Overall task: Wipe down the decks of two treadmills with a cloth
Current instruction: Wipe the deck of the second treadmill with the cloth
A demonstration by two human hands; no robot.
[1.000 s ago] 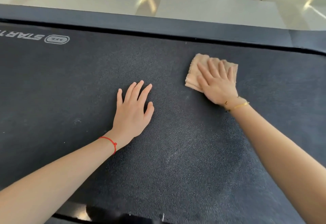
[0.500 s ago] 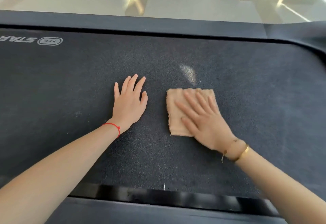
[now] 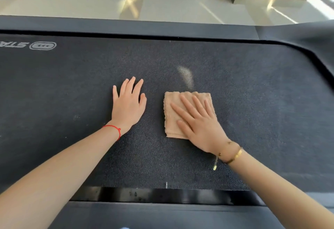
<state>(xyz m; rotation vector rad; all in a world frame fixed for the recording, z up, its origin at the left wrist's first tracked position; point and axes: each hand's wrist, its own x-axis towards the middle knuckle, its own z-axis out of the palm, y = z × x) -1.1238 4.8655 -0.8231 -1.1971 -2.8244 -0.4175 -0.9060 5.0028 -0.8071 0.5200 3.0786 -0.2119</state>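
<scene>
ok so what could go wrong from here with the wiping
The cloth is only pinned under the flat right hand, not gripped, so on the rough belt it may bunch or slip out mid-stroke. The pale smear just beyond the cloth could be missed if strokes stop short. The left hand rests flat on the belt beside the cloth, so that patch may go unwiped, or the hand may leave a fresh mark.
</scene>
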